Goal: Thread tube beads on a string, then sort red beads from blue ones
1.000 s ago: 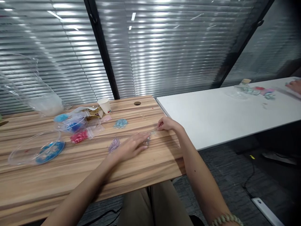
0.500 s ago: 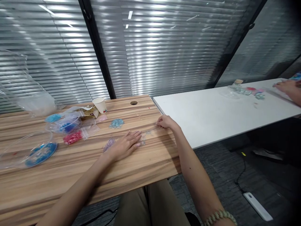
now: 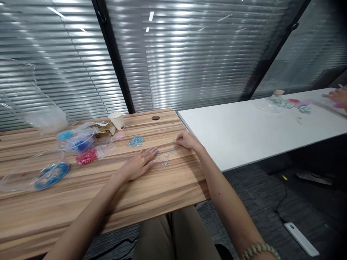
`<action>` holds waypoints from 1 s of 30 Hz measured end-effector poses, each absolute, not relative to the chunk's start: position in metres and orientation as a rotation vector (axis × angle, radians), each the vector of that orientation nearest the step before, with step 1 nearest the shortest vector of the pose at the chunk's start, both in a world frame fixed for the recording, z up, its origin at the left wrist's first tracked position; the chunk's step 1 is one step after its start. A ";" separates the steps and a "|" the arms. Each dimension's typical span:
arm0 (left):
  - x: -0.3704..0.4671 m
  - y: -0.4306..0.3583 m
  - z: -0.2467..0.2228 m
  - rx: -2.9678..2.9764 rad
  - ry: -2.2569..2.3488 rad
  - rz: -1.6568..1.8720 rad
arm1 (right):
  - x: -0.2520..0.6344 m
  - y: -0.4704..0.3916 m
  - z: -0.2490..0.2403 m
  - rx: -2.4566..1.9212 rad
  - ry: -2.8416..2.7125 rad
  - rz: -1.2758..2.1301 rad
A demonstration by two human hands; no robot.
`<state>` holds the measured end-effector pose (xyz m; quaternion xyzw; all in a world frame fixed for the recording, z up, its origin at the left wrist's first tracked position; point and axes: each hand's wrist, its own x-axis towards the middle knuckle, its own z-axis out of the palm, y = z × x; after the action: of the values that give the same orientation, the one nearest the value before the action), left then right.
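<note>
My left hand lies palm down on the wooden table, fingers spread, at the left edge of some small clear and pale pieces. To the right of these, my right hand is closed in a pinch near the table's right edge; whatever its fingertips hold is too small to make out. A pile of light blue pieces sits behind my left hand. The purple pile is mostly hidden under that hand.
At the left are a clear lid with blue beads, a red bead packet, a clear bowl and a paper cup. A white table adjoins on the right, with another person's hand at its far end.
My left hand has slid left, over the purple pile and off the edge of the clear pieces. My right hand has moved slightly left and back, still pinched.
</note>
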<state>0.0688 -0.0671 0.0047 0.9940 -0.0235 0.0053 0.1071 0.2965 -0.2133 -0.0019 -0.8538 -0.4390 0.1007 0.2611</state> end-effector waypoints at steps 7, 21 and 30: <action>0.068 -0.060 0.012 2.905 0.028 -0.032 | 0.288 -0.203 -0.008 -2.004 -1.372 0.394; 0.067 -0.063 0.017 2.776 0.003 0.027 | 0.294 -0.178 -0.024 -2.231 -1.172 0.162; 0.064 -0.074 0.030 2.511 -0.090 0.191 | 0.307 -0.184 -0.031 -1.910 -1.285 0.312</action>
<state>0.0641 -0.0740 0.0301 0.9488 -0.0339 0.0722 0.3057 0.3074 -0.1836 -0.0312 -0.7544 -0.5076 0.1233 0.3976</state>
